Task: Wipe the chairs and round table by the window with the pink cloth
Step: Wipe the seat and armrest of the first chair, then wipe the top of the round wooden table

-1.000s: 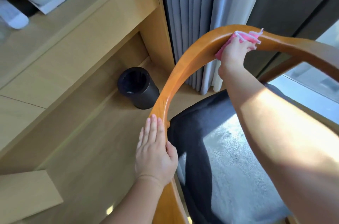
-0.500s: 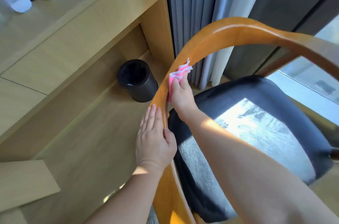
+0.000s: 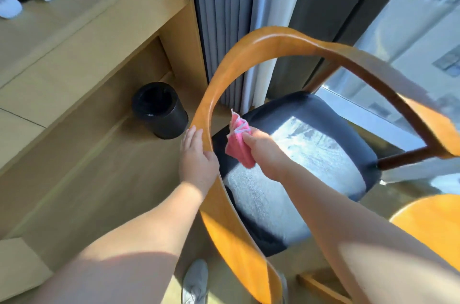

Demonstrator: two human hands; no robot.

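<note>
The left hand lies with straight fingers against the outer side of the chair's curved wooden rail, holding nothing. The right hand grips the bunched pink cloth just right of that rail, over the left edge of the dark seat cushion; whether the cloth touches the cushion cannot be told. A black bin stands on the floor to the left, grey curtains hang at the far side, and an orange round surface shows at the near right.
</note>
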